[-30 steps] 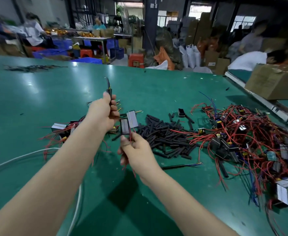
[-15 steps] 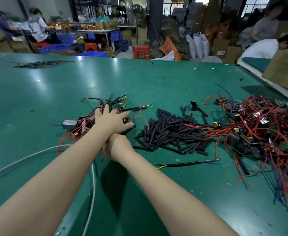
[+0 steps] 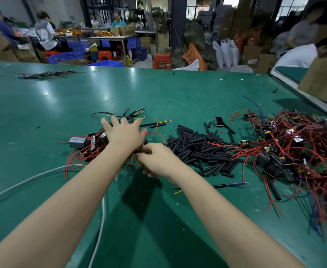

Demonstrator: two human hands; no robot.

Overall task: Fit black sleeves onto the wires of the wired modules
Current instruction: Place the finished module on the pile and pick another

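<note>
My left hand [image 3: 124, 132] lies flat with fingers spread on a small heap of wired modules [image 3: 78, 142], whose black-sleeved wires [image 3: 108, 113] stick out beyond the fingertips. My right hand [image 3: 157, 161] sits just behind the left wrist, fingers curled over red wires and a dark part. Whether it grips them is hidden. A pile of loose black sleeves [image 3: 197, 147] lies to the right of both hands. Further right is a big tangle of modules with bare red wires [image 3: 290, 144].
The green table [image 3: 158, 93] carries a white cable [image 3: 33, 178] running under my left arm. A sleeved wire with blue ends [image 3: 230, 184] lies near my right forearm. A cardboard box [image 3: 323, 78] stands at the right edge. Black pieces [image 3: 42, 75] lie far left.
Both hands came down from holding a module and its sleeved wires in the air to the left heap. The left hand has since spread flat; the right has drawn slightly right.
</note>
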